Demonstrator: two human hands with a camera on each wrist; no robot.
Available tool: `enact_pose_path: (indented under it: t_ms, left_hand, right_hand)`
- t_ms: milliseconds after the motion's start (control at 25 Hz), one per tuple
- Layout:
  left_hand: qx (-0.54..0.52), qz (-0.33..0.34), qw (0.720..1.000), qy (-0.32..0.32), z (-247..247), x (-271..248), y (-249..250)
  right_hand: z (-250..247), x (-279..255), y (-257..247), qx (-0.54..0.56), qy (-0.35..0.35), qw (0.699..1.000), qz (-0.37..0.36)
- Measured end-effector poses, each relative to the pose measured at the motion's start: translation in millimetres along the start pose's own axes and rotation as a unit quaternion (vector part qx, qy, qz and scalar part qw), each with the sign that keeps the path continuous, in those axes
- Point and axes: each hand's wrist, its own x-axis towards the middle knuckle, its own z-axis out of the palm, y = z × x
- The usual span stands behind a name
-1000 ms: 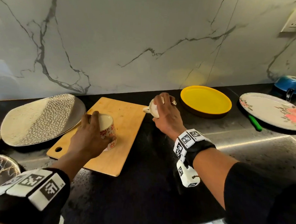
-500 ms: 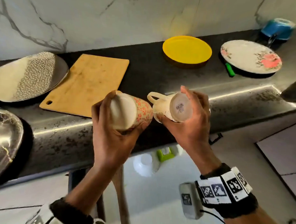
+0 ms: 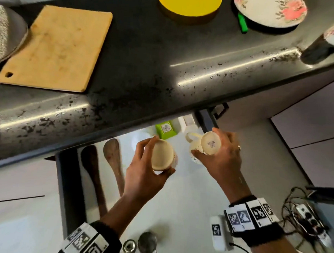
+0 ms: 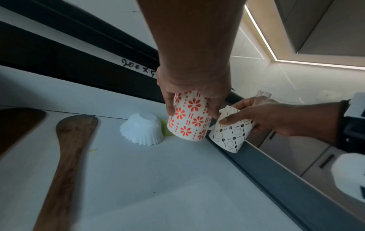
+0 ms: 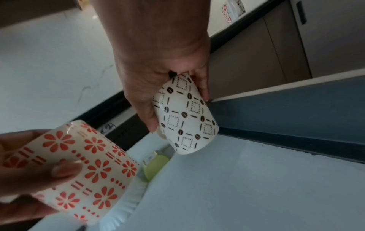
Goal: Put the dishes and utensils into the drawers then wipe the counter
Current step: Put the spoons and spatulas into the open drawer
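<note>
While the left hand [image 3: 141,174] gripped the orange-flowered cup [image 4: 188,118] upside down over the open drawer [image 3: 171,206], the right hand [image 3: 221,158] clasped the bean-patterned mug [image 5: 186,115] at its 3 o'clock. Only the left wrist view showed handwritten "200x5" on the drawer rail [image 4: 98,68]; the base sticker [image 3: 211,144] was unreadable.

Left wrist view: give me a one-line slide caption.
Left hand lowers an upturned orange-flowered cup into the open drawer beside a white fluted bowl.

orange-flowered cup [image 4: 188,118], brown-diamond mug [image 5: 186,115]
</note>
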Motion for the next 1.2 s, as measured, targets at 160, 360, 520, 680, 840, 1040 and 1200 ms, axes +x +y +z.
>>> enact_pose_path:
  t_ms: [160,360,520,680,840,1040,1200]
  left_hand:
    - [0.046,-0.031,0.997,-0.052,37,24,-7]
    - [0.076,-0.033,0.994,-0.073,68,46,-12]
    - [0.086,-0.056,0.99,-0.094,83,54,-11]
    - [0.11,-0.058,0.987,-0.096,92,52,-9]
    - [0.137,-0.042,0.985,-0.095,94,46,-11]
    - [0.18,-0.036,0.975,-0.125,89,44,-7]
    - [0.212,-0.029,0.964,-0.156,84,42,-6]
  right_hand:
    - [27,11,24,-0.052,-0.026,0.998,0.016]
    - [47,20,34,-0.056,-0.012,0.998,-0.018]
    - [57,27,39,-0.086,-0.001,0.996,-0.01]
    - [63,28,43,-0.1,-0.008,0.995,-0.005]
    - [67,30,44,-0.115,-0.019,0.993,0.0]
    - [69,29,42,-0.131,-0.023,0.991,-0.005]
    - [72,21,35,-0.128,-0.011,0.991,0.019]
